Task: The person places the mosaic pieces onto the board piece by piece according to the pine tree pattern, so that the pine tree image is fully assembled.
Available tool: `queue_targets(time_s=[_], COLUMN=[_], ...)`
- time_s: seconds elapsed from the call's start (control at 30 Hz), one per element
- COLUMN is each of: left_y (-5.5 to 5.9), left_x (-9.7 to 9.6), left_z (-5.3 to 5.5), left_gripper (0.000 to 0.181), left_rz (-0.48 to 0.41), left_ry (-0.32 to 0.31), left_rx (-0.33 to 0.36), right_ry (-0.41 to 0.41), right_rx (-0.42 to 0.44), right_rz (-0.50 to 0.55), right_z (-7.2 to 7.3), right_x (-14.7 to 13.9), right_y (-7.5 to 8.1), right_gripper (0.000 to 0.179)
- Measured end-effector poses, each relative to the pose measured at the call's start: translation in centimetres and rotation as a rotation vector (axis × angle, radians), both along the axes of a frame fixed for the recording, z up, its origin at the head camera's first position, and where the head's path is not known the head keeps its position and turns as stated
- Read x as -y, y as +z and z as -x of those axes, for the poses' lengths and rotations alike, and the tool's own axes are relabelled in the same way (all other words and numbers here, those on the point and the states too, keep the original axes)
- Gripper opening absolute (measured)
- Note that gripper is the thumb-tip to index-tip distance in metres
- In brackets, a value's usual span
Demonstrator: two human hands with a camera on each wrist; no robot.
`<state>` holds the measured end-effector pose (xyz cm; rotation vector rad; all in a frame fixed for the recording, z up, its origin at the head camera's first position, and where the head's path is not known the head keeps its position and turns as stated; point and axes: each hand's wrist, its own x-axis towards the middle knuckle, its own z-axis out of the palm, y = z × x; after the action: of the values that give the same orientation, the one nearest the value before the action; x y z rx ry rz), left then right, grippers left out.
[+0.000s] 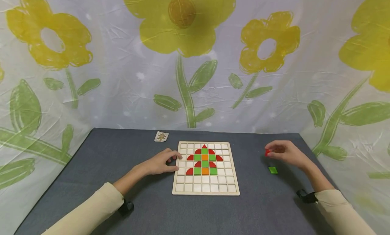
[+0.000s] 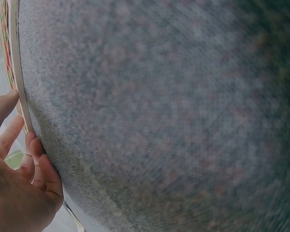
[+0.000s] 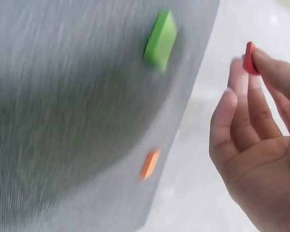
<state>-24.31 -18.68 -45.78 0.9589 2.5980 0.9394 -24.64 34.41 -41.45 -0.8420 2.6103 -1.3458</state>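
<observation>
A pale wooden grid board lies flat on the dark cloth. On it, green and orange squares, red curved pieces and a red triangle at the top form a tree-like pattern. My left hand rests at the board's left edge, touching it with thumb and fingertips. Off to the right, my right hand pinches a small red piece between thumb and fingers, raised above the cloth. A green square lies on the cloth just below that hand. Farther along lies an orange piece, seen only in the right wrist view.
A small printed card lies behind the board, to its left. The dark cloth covers the table. A curtain with yellow flowers hangs along the back and both sides.
</observation>
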Motion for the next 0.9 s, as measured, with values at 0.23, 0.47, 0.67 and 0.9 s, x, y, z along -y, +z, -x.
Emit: queue_targets(time_s=[0.23, 0.47, 0.67, 0.9], left_y=[-0.1, -0.2, -0.1, -0.2], left_x=[0.0, 0.0, 0.0, 0.1], left_z=[0.0, 0.0, 0.0, 0.0], left_gripper=[0.041, 0.041, 0.041, 0.041], left_rz=[0.002, 0.001, 0.003, 0.006], left_ry=[0.010, 0.008, 0.010, 0.011], left_rx=[0.003, -0.001, -0.001, 0.001], right_ry=[0.056, 0.098, 0.168, 0.190], right_rx=[0.018, 0.039, 0.081, 0.054], right_rz=[-0.004, -0.009, 0.001, -0.042], right_z=[-0.5, -1.3, -1.8, -1.7], right_x=[3.9, 7.7, 10.7, 13.5], right_y=[-0.1, -0.7, -1.7, -2.4], right_gripper=[0.018, 0.018, 0.016, 0.015])
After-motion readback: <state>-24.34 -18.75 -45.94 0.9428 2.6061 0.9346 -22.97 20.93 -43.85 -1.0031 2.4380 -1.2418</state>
